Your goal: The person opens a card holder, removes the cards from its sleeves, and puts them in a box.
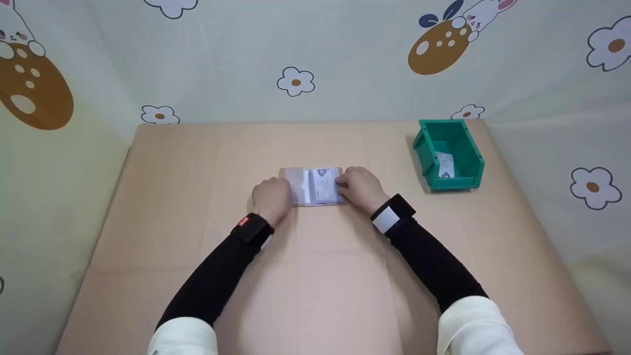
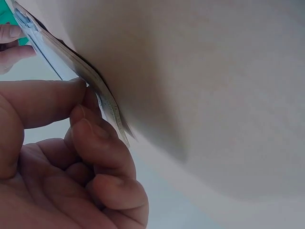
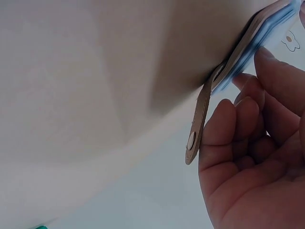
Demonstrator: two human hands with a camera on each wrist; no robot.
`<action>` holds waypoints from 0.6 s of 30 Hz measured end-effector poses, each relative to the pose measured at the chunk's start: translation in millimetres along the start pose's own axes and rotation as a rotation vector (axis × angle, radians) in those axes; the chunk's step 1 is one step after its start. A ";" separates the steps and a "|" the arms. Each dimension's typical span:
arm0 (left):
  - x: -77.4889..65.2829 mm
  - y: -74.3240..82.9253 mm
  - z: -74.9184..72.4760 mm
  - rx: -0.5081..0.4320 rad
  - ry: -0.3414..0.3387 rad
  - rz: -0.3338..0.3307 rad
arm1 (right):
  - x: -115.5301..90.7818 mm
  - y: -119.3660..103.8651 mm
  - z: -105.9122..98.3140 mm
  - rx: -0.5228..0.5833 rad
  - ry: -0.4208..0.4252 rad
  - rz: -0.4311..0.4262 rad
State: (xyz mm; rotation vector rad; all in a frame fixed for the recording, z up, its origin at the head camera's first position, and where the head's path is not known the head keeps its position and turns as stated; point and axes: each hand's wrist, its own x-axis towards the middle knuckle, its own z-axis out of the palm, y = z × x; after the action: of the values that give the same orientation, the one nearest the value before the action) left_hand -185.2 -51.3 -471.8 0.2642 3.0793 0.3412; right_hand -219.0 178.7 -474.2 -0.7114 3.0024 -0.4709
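A card holder (image 1: 298, 181) lies spread open on the cardboard surface, its clear sleeves facing up. A printed card (image 1: 324, 183) shows in the sleeve on its right side. My left hand (image 1: 272, 198) pinches the holder's left edge between thumb and curled fingers, the edge bending slightly in the left wrist view. At the opposite edge, my right hand (image 1: 364, 189) has its thumb and fingertips on the stack of bluish sleeves (image 3: 259, 40). A brown strap (image 3: 198, 121) with a metal snap (image 3: 191, 140) sticks out from the holder beside the right fingers.
A green bin (image 1: 456, 183) stands at the back right, holding a pale printed card or packet (image 1: 445, 164). The cardboard surface (image 1: 172, 197) is bordered by a patterned cloth backdrop (image 1: 236, 59) behind and at both sides.
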 end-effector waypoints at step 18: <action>10.2 7.8 -3.7 -0.058 0.030 0.034 | -0.6 1.0 1.1 0.018 0.008 0.009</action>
State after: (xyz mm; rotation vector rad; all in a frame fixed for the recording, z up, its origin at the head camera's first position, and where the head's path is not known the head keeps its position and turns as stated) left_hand -194.1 -42.8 -466.6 0.3131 3.0917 0.4389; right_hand -218.9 179.5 -475.5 -0.6958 3.0032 -0.5008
